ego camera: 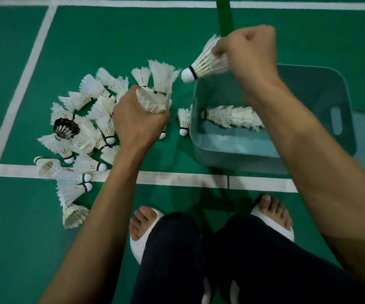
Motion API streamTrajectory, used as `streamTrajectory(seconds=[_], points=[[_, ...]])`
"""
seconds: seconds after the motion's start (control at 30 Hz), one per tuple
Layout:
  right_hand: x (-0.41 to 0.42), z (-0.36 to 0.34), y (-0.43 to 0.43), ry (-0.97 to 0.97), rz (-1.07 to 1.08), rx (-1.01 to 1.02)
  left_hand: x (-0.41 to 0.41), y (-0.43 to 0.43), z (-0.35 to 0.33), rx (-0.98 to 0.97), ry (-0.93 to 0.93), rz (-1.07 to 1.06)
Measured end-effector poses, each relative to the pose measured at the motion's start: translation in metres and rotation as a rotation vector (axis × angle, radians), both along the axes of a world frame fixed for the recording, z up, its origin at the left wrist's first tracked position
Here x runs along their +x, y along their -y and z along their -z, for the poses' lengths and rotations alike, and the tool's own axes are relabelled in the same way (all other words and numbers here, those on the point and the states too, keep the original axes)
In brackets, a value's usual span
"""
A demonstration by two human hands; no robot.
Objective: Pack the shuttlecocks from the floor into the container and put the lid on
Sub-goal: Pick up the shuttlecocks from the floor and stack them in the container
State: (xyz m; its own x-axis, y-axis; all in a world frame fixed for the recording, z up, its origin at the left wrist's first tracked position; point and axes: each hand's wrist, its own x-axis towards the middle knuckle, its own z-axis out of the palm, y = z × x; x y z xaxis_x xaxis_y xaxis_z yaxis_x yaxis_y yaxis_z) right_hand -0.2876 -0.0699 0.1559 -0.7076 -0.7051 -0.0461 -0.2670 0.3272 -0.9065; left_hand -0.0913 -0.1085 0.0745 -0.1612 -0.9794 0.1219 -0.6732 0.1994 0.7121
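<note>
Right hand (249, 51): fingers (217, 49) pinch a shuttlecock (205, 62) by its feather skirt, cork free, above the grey container (339, 119), probably for nesting onto the stacked row (232, 116) inside. Left hand (137, 121): fingers clenched on several shuttlecocks (153, 100), gathering from the scattered pile (83, 137) on the green court floor (12, 62). No lid in view. A loose shuttlecock (184, 121) lies against the container's wall.

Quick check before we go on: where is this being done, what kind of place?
Most likely an indoor badminton court: green sport flooring marked with white boundary lines, and a pile of feather shuttlecocks scattered on it beside a translucent container.
</note>
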Motion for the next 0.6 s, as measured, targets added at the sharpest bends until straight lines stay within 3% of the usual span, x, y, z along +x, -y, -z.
streamTrajectory(seconds=[0.13,0.27,0.4,0.6], points=[[-0.051,-0.006,-0.040,-0.009,0.209,-0.051,-0.044,-0.011,-0.018,-0.142,-0.172,0.094],[-0.094,0.015,-0.076,-0.195,0.301,0.252,-0.094,-0.025,-0.026,-0.222,-0.206,0.251],[-0.118,0.052,-0.099,-0.349,0.237,0.543,-0.132,-0.034,-0.010,-0.151,-0.094,0.380],[-0.129,0.078,-0.101,-0.549,0.113,0.756,-0.157,-0.035,0.018,0.024,0.027,0.520]])
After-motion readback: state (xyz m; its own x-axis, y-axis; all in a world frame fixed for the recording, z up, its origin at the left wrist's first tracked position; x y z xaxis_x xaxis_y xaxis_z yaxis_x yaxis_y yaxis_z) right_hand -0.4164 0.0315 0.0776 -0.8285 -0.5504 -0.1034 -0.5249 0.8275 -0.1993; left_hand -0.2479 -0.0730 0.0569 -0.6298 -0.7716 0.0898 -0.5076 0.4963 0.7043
